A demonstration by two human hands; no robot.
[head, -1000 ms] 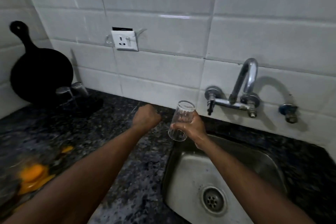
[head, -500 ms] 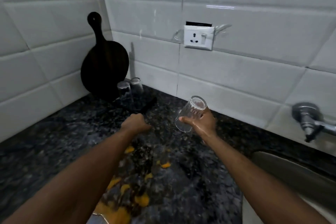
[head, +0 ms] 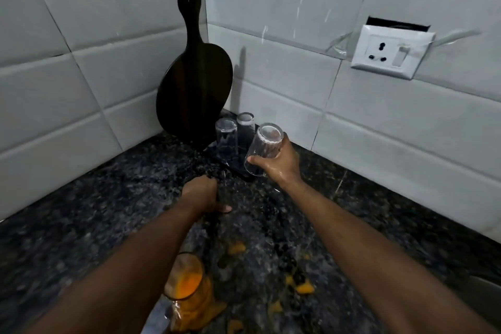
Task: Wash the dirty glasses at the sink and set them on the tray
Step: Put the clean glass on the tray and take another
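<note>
Left hand (head: 202, 195) is resting knuckles-up on the dark counter (head: 81, 225), fingers curled shut around nothing visible, forearm extending from 7 o'clock. Right hand (head: 282, 163) is gripping an inverted clear glass (head: 264, 150), tilted, base toward 12 o'clock, just beside two upturned glasses (head: 227, 134) on the black tray (head: 238, 171).
</note>
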